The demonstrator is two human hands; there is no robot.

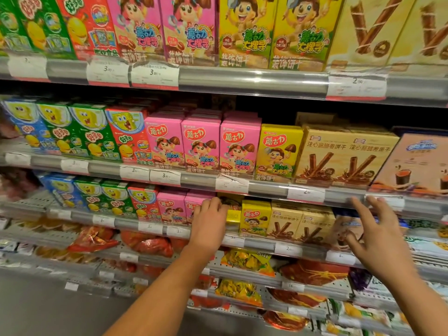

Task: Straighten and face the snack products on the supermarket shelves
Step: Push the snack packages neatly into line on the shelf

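left hand [210, 224]: reaches into the third shelf [259, 243], fingers [213, 204] curled over the top of a yellow box [232, 214] set back behind the row front; I read it as grasping that box, but the contact is partly hidden by the hand.
right hand [380, 236]: hovers in front of the same shelf, near its right end, fingers spread and released, holding nothing; just in front of a peach box [344, 229].
target: the yellow box sits recessed and looks turned, between the pink boxes [171, 210] on its left and a faced yellow box [254, 218] on its right.
row state: the wafer-roll boxes [300, 223] right of that stand upright and flush with the front edge; the shelf above [266, 187] looks already faced.
step (judgement): pull the recessed box to the front edge and square its printed face outward.
handling (judgement): thin cardboard carton, light, stiff on the edges but crushable on the big faces; slides easily on the metal shelf.
grip point (judgement): take the top edge near the corners, thumb in front and fingers behind; don't squeeze the face panel.
risk (judgement): neighbours are tightly packed, so dragging could tip the pink box beside it.
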